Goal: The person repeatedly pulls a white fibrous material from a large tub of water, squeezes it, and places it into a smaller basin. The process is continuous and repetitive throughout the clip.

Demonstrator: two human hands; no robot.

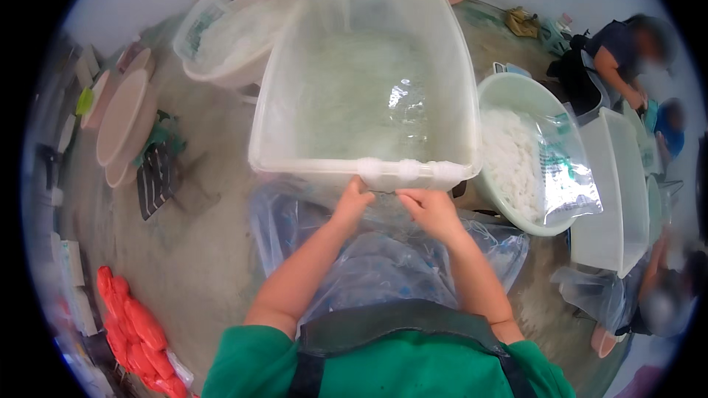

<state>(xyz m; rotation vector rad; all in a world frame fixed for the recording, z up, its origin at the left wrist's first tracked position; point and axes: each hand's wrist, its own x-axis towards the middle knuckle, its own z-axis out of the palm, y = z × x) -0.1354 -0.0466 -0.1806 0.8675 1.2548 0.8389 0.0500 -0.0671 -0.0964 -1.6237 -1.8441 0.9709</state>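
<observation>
A large white plastic tub (332, 166) holding cloudy liquid stands before me, with white wrapping (369, 168) bound around parts of its near rim. Just below that rim, my left hand (354, 202) and my right hand (428, 207) face each other with bent fingers. A thin dark strand (385, 192) seems to run between the fingertips of both; it is too small to identify. Clear plastic sheeting (381, 271) covers my lap beneath the forearms.
To the right, a pale green basin (495, 193) holds white fibrous material and a printed plastic bag (569, 177). Another basin (204, 74) of white material stands at the upper left. Red plastic bags (135, 331) lie at the lower left. Other people work at the right beside a rectangular tub (597, 232).
</observation>
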